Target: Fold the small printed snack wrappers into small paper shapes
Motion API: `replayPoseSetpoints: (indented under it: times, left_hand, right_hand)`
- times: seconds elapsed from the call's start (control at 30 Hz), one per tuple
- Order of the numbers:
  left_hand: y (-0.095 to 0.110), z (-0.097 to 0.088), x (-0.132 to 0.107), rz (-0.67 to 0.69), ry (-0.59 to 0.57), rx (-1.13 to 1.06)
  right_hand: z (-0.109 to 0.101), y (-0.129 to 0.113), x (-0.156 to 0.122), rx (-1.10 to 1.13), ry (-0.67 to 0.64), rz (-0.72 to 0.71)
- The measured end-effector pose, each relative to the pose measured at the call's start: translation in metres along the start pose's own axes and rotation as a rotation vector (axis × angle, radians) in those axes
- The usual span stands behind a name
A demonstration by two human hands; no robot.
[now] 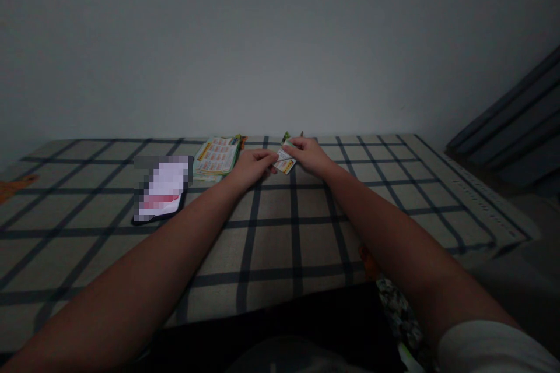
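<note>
Between my two hands is a small folded printed paper [286, 164], white with yellow and orange marks. My left hand [254, 166] pinches its left side between thumb and fingers. On its upper right, my right hand [307, 154] grips the same paper with thumb and fingertips. Both hands are low over the checked tablecloth [271, 239]. Left of my left hand lies a stack of printed sheets [217, 156] with green edges and rows of small print. Behind my right hand, small green and brown bits [286, 136] show in part; what they are I cannot tell.
A phone [161, 189] with a lit, blurred screen lies on the cloth at the left. A plain wall [280, 46] rises behind the table. An orange patch [17, 187] shows at the far left edge. Dark draped fabric [520, 111] hangs at the right.
</note>
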State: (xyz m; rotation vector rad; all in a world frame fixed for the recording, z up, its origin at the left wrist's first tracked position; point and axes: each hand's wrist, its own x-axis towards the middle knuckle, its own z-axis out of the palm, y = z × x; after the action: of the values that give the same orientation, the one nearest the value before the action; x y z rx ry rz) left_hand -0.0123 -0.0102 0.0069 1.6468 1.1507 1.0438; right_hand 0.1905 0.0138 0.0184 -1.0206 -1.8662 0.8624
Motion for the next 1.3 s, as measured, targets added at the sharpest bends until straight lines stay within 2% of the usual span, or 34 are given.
replayPoseSetpoints:
  times: [0.2,0.5,0.7,0.97,1.1,1.3]
  left_hand:
    - [0.0045,0.0003,-0.0023,0.012,-0.075,0.016]
    - [0.0017,0.0,-0.0013,-0.003,-0.034,0.043]
    - [0.0012,0.0007,-0.0013,-0.015,-0.119,0.048]
    - [0.0051,0.0,-0.0022,0.014,-0.097,0.078]
    - [0.0069,0.0013,-0.004,-0.003,-0.124,0.084]
    - [0.0067,0.0002,-0.0034,0.06,-0.152,0.074]
  right_hand:
    - [-0.0009,-0.001,-0.0015,0.012,0.004,0.014]
    - [0.0009,-0.0054,-0.0012,0.026,-0.04,0.036]
    - [0.0009,-0.0014,-0.0011,0.028,-0.077,0.013]
    - [0.0021,-0.001,-0.0012,0.029,-0.095,0.038]
    - [0.0027,-0.002,-0.0015,0.02,-0.095,0.034]
    - [0.0031,-0.005,-0.0026,0.015,-0.095,0.031]
